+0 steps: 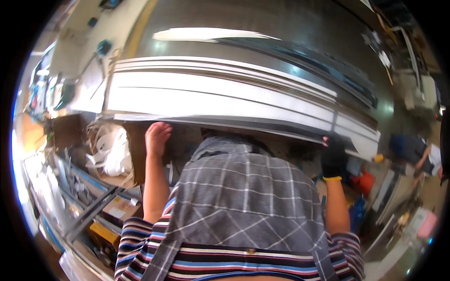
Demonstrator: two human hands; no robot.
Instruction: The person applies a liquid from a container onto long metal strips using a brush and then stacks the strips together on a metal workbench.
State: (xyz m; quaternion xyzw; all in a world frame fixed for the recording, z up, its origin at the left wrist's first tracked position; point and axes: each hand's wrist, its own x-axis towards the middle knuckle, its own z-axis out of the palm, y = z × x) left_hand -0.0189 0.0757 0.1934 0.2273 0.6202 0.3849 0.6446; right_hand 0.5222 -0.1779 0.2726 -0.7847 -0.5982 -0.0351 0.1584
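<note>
Left hand [157,136] is bare and up at the near edge of a stack of long white sheets [225,96], fingers curled against the underside of the lowest dark-edged sheet, so it grips the stack's front edge near its left end. Over on the other side, the right hand [333,157] wears a black glove with a yellow cuff, and it is closed around the same front edge, far toward the right end of the stack. Both forearms run up from the lower edge, well apart, with the person's grey checked apron [243,196] and striped shirt [140,239] between them.

The sheets themselves are long and thin, white on top with grey lines between the layers, bowed by the lens, spanning almost the whole width of the view. Whether they rest on anything below cannot be told; the hands are at their near edge. Beyond them lies a shiny dark floor [281,28] with one more pale sheet [206,33] lying on it farther away.

Just left of the left hand sits a brown cardboard box [124,159] stuffed with white scraps [110,150]. Below it, dark metal bars [89,210] cross over smaller cartons. To the right of the gloved hand there is a red object [365,180] low down, and another person [417,152] crouches near the right rim.
</note>
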